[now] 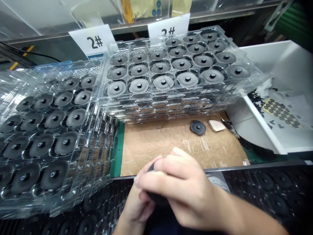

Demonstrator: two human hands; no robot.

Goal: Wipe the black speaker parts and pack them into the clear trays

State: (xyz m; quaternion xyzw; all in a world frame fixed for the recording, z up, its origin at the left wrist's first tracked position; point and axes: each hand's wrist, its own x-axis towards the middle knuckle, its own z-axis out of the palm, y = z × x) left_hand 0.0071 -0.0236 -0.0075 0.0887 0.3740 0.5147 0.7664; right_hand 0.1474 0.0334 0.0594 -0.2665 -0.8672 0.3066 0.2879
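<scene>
Close together near the bench's front edge are my two hands. My left hand (138,199) is behind and below, its fingers closed around a dark rounded part (157,197), mostly hidden. Across the top of it lies my right hand (179,182), fingers bent into a pinch; what sits in the pinch is covered and slightly blurred. Beyond them on the cardboard sheet (146,143) lies a black rounded disc (198,127) with a small central stud. A cream wedge-shaped pad (216,125) rests just right of that disc.
Stacked clear trays (156,99) of similar discs stand at the back, another stack (80,163) at the left. A white bin (264,122) at right holds a yellow sticker sheet (281,112) and black bits. A dark pen-like tool (230,127) lies beside it. Paper signs (91,40) read "2#".
</scene>
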